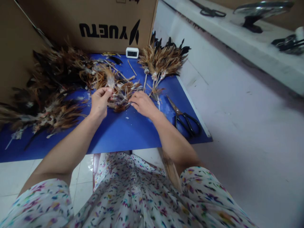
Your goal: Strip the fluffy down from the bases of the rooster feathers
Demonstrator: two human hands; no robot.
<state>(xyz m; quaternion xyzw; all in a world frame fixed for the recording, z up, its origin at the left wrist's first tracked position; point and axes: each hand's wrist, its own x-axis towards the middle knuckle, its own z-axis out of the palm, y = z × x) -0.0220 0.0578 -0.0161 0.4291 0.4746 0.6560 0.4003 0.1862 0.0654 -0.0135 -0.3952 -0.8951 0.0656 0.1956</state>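
My left hand [99, 100] pinches a small fluffy feather [110, 78] between thumb and fingertips, its pale tuft pointing up. Below and beside it lies a loose pile of brown and grey feathers [122, 96]. At the right side of that pile is my right hand [144, 104], its fingers curled and pressed together at the feathers. What sits between those fingertips, if anything, is too small to make out. Close beyond the right hand, bundles of brown feathers with black tips [163, 60] rest with their stems toward me.
Black-handled scissors [184, 118] lie near the right edge of the blue tabletop [133, 133]. Large dark feather bundles [52, 117] cover the left side. A small white digital clock [132, 53] stands before a cardboard box [106, 15]. A wall and ledge [228, 31] border the right.
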